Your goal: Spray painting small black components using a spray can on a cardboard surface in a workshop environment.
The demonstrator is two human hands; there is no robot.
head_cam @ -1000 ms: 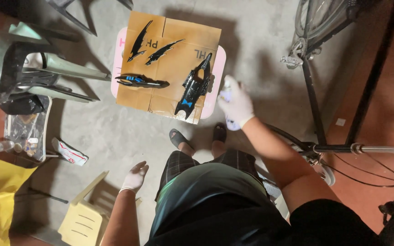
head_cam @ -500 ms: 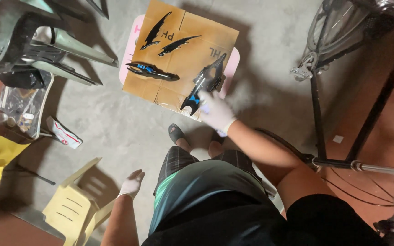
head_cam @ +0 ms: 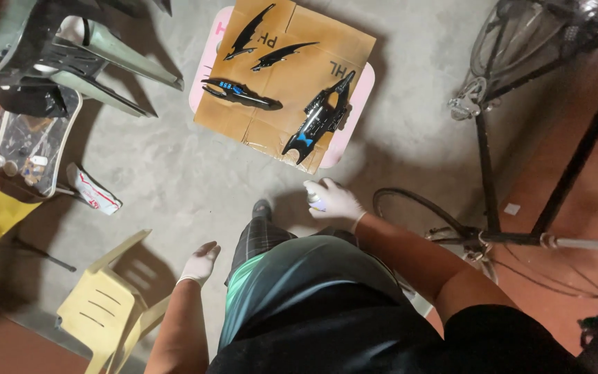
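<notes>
The gloved right hand point(head_cam: 337, 201) is closed around one small spray can point(head_cam: 313, 196), held just off the near edge of a sheet of cardboard point(head_cam: 292, 76) that lies on the concrete floor. The gloved left hand point(head_cam: 200, 263) hangs at the person's side with fingers loosely spread, holding nothing, just above one yellow plastic chair point(head_cam: 102, 305). On the cardboard lie four black plastic parts point(head_cam: 316, 121): two slim ones toward the far edge, one with blue marks at the left edge, and one larger near the right edge. One bicycle point(head_cam: 500, 138) stands to the right.
</notes>
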